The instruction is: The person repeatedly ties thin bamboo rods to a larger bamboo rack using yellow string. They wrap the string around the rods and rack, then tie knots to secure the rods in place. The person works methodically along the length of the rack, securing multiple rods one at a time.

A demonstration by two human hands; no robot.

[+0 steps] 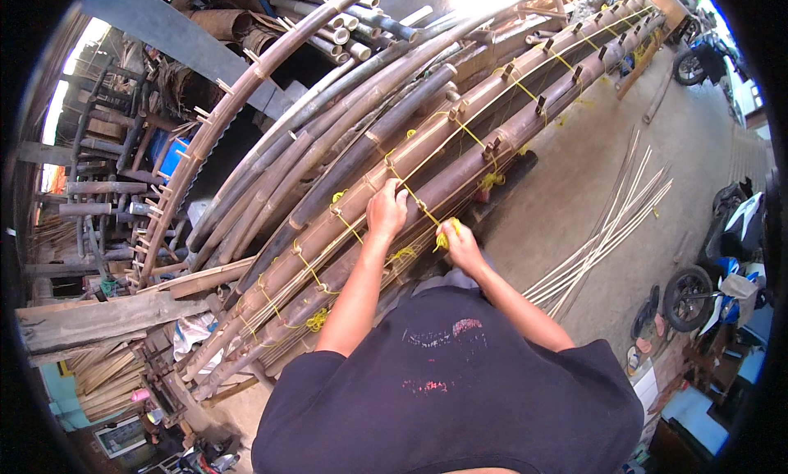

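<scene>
Two long bamboo poles, the far pole (427, 141) and the near pole (460, 168), run side by side diagonally before me, with short dark pegs standing up along them. Yellow rope (469, 132) crosses between them at several places. My left hand (386, 211) is closed at the far pole, its fingers pinching the yellow rope there. Lower and to the right, my right hand (464, 251) is closed around a bunched yellow rope bundle (447, 232) beside the near pole. A length of rope stretches between both hands. Thin split strips lie lengthwise between the poles.
Behind the poles lies a stack of long bamboo (328, 162). A curved pole with pegs (217, 117) rises at the left. Loose thin bamboo strips (603, 236) lie on the concrete floor (566, 187) at the right, near sandals and a parked motorbike (694, 297).
</scene>
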